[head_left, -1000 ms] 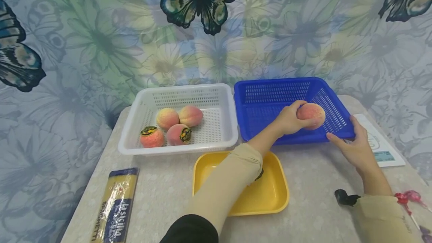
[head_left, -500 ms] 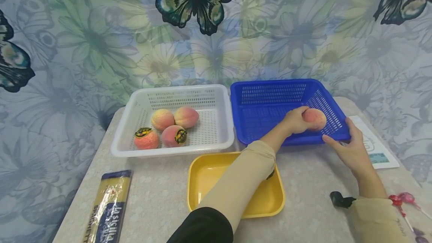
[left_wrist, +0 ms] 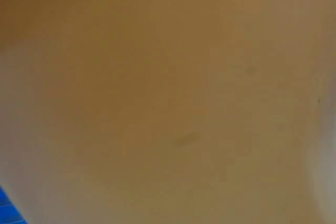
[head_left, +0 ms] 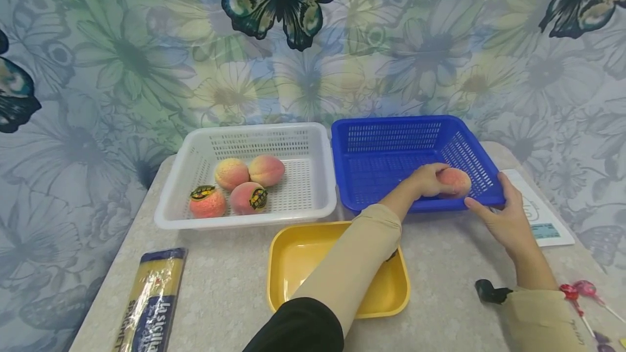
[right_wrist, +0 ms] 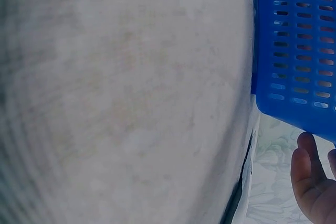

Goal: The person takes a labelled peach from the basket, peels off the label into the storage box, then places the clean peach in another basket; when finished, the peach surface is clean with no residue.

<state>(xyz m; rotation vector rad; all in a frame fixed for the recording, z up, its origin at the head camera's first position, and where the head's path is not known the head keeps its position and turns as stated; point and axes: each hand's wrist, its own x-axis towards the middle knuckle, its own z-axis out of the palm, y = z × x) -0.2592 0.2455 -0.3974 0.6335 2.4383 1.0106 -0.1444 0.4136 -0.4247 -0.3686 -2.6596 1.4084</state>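
Note:
My left hand (head_left: 424, 182) grips a peach (head_left: 456, 182) low inside the front right part of the blue basket (head_left: 391, 124). Whether the peach touches the basket floor cannot be told. At the basket's front right corner, my right hand (head_left: 511, 221) holds the rim between thumb and fingers. Its fingers (right_wrist: 303, 177) also show at the rim in the right wrist view. To the left stands a white basket (head_left: 320, 178) with several peaches (head_left: 266, 170), two bearing dark stickers. Blurred skin fills nearly all of the left wrist view.
A yellow tray (head_left: 281, 281) lies under my left forearm. Spaghetti in a packet (head_left: 151, 303) is at the front left. Right of the blue basket is a white flat device (head_left: 543, 219) with a display. Lollipops (head_left: 584, 288) and a small black object (head_left: 490, 291) lie near my right sleeve.
My left hand has moved slightly right and lowered the peach deeper into the blue basket. My right hand keeps its hold on the corner. The head view has shifted a little.

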